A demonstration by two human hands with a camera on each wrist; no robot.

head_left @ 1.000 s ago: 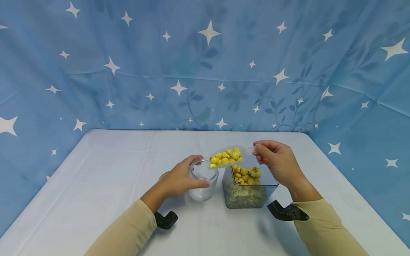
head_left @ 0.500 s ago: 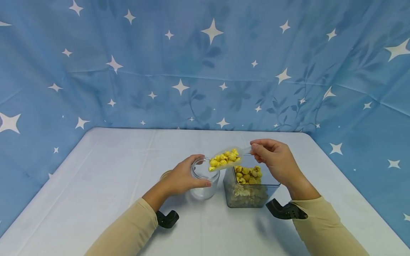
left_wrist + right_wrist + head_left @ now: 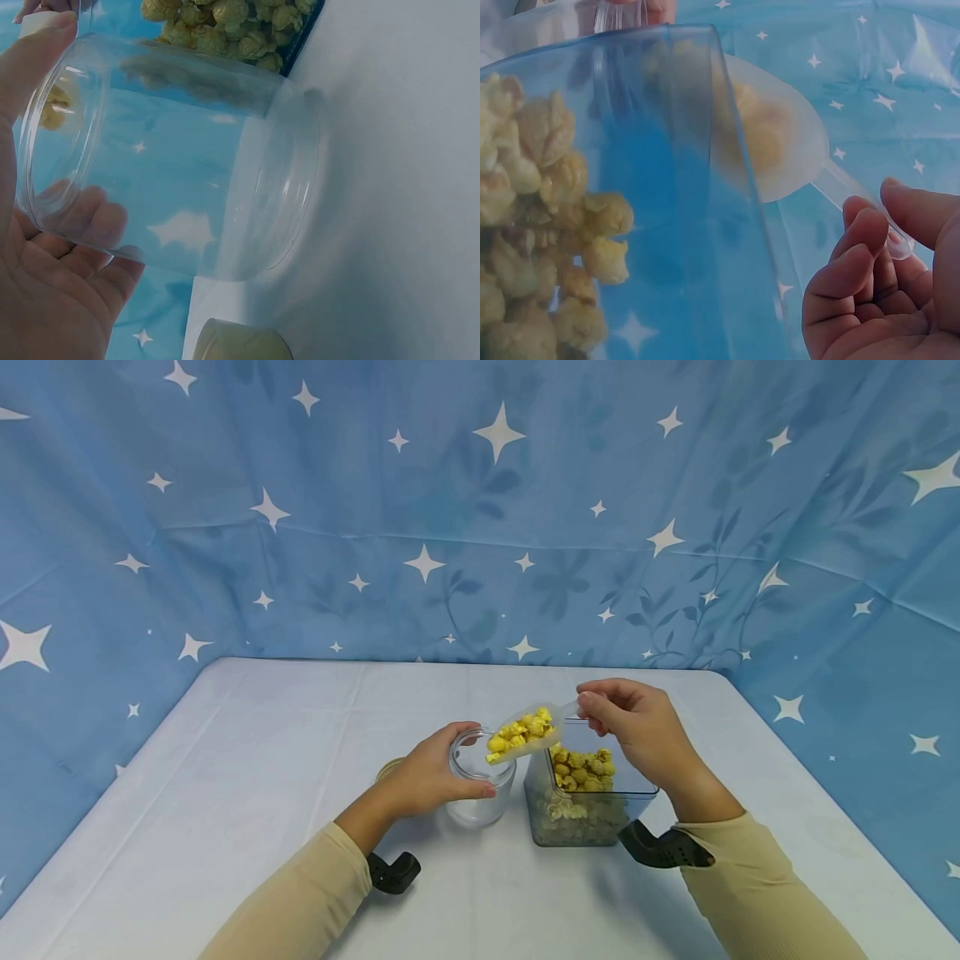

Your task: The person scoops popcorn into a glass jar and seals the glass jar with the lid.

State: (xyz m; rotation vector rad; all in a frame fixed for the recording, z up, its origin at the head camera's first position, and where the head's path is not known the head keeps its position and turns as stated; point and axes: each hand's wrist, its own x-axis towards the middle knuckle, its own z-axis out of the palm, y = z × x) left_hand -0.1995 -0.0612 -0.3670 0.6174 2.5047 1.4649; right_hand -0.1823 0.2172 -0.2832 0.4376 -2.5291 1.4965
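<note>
My left hand point(image 3: 431, 777) grips a clear jar point(image 3: 180, 165) near its open mouth; in the left wrist view the jar body looks see-through. My right hand point(image 3: 641, 727) pinches the handle of a translucent white scoop point(image 3: 799, 127), which holds yellow popcorn point(image 3: 525, 732). The scoop slopes down to the left, its tip at the jar's rim point(image 3: 457, 752). Under the scoop and right hand stands a clear square tub point(image 3: 555, 827) with more popcorn point(image 3: 562, 180) inside. Whether the scoop's tip touches the rim I cannot tell.
Behind the left hand, mostly hidden, is a round lid-like thing with a yellowish rim point(image 3: 389, 767). A white cloth covers the table point(image 3: 247, 793). Behind it hangs a blue star-patterned curtain point(image 3: 337, 510).
My right hand has moved slightly left and up, and the scoop has tilted more steeply toward the jar. The left hand keeps its grip on the jar, almost still.
</note>
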